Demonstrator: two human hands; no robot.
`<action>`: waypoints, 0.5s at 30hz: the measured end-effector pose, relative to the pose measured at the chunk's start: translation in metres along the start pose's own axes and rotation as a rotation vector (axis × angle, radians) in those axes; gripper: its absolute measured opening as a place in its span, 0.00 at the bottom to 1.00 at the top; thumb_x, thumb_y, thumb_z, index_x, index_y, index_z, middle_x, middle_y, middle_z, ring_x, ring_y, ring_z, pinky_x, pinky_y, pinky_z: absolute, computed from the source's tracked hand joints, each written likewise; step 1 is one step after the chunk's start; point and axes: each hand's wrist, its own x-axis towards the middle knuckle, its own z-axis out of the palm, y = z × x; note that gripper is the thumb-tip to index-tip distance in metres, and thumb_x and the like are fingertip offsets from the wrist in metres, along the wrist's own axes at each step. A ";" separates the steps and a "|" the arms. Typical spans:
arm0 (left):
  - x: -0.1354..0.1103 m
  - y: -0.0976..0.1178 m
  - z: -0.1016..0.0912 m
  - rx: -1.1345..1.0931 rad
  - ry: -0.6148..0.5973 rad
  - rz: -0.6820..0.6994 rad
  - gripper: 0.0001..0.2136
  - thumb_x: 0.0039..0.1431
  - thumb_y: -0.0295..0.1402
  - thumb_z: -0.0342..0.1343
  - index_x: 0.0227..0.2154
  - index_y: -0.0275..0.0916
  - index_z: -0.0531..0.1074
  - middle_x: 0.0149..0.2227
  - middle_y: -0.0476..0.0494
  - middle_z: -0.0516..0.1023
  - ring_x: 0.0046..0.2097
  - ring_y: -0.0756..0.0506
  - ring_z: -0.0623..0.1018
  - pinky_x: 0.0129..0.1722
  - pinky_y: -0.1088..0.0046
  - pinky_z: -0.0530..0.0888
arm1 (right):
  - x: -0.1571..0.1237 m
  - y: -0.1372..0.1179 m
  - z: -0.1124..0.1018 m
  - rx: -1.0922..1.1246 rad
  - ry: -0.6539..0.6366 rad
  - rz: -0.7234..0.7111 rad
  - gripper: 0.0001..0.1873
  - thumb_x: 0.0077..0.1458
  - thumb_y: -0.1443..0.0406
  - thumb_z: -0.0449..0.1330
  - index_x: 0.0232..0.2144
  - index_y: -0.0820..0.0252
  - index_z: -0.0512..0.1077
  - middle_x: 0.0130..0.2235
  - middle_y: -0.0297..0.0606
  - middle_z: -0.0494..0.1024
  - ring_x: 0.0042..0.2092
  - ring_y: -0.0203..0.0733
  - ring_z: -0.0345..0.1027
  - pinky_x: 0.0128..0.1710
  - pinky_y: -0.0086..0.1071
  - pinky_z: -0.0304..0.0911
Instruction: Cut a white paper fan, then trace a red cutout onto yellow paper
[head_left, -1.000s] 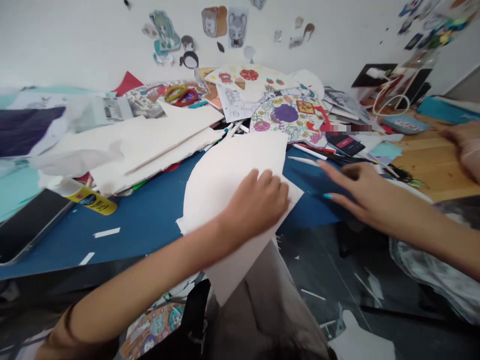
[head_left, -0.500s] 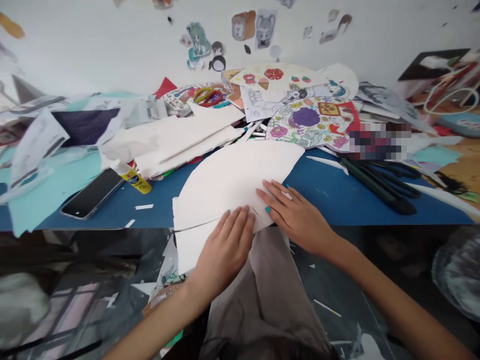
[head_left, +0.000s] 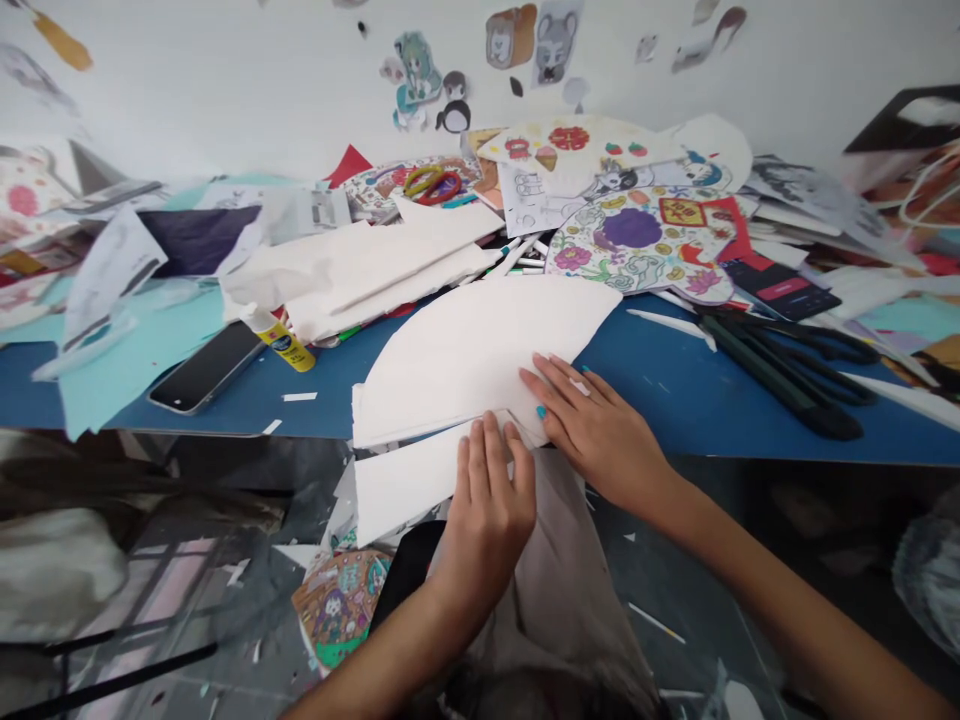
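Observation:
A white fan-shaped sheet of paper (head_left: 465, 340) lies at the front edge of the blue table, its curved side toward the wall. Along its lower left side is a white paper flap (head_left: 405, 480), which juts over the table edge with a narrow gap between the two. My left hand (head_left: 491, 500) rests on the flap's right end, fingers stretched out, thumb hidden. On the lower right corner of the fan-shaped paper, my right hand (head_left: 592, 420) lies flat with its fingers apart.
A glue stick (head_left: 281, 338) and a phone (head_left: 208, 368) lie to the left. On the right are a dark green cutter (head_left: 780, 375) and black-handled scissors (head_left: 825, 345). Behind are stacked white sheets (head_left: 360, 265) and a coloured drawing (head_left: 637, 240). Paper scraps litter the floor.
My left hand has turned more upright and moved slightly right. The gap between the flap and the fan-shaped paper has widened. My right hand stays on the paper.

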 end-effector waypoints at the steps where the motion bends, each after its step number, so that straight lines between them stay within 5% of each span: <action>1: 0.002 -0.002 -0.002 0.025 -0.019 0.029 0.15 0.59 0.24 0.47 0.47 0.20 0.68 0.48 0.20 0.72 0.49 0.34 0.75 0.45 0.63 0.77 | 0.000 0.000 0.000 0.005 -0.003 0.000 0.26 0.64 0.64 0.37 0.60 0.64 0.59 0.63 0.42 0.56 0.63 0.44 0.50 0.58 0.46 0.57; 5: 0.010 -0.004 -0.016 0.077 -0.072 0.086 0.15 0.59 0.23 0.45 0.46 0.19 0.69 0.46 0.20 0.73 0.47 0.35 0.76 0.44 0.65 0.77 | 0.001 0.000 0.001 0.018 0.009 0.004 0.26 0.63 0.64 0.37 0.59 0.65 0.59 0.62 0.43 0.56 0.63 0.44 0.51 0.57 0.46 0.57; 9: -0.003 0.026 -0.030 -0.040 -0.212 0.066 0.17 0.55 0.23 0.48 0.45 0.16 0.69 0.42 0.16 0.74 0.41 0.34 0.79 0.37 0.66 0.79 | 0.000 0.000 0.003 0.012 0.030 0.013 0.26 0.63 0.65 0.38 0.59 0.64 0.60 0.62 0.42 0.57 0.62 0.44 0.52 0.57 0.47 0.57; 12: -0.029 0.048 -0.022 -0.421 -0.637 0.294 0.10 0.54 0.24 0.52 0.37 0.26 0.74 0.28 0.32 0.78 0.26 0.41 0.79 0.21 0.72 0.76 | -0.001 0.000 0.003 0.004 0.030 0.004 0.25 0.63 0.65 0.38 0.60 0.63 0.59 0.62 0.41 0.57 0.62 0.44 0.52 0.57 0.46 0.58; 14: -0.047 0.044 -0.006 -0.505 -0.920 0.249 0.08 0.54 0.20 0.52 0.35 0.31 0.74 0.26 0.39 0.78 0.25 0.44 0.79 0.19 0.74 0.75 | -0.001 0.001 0.003 0.008 0.026 0.001 0.25 0.63 0.64 0.38 0.60 0.63 0.58 0.63 0.41 0.57 0.63 0.43 0.51 0.57 0.46 0.58; 15: -0.057 0.036 0.006 -0.474 -0.961 0.168 0.10 0.54 0.18 0.50 0.36 0.32 0.73 0.27 0.40 0.78 0.27 0.45 0.79 0.22 0.74 0.76 | -0.001 0.002 0.003 0.015 0.022 -0.001 0.25 0.64 0.64 0.37 0.60 0.63 0.58 0.63 0.41 0.57 0.63 0.43 0.51 0.57 0.46 0.57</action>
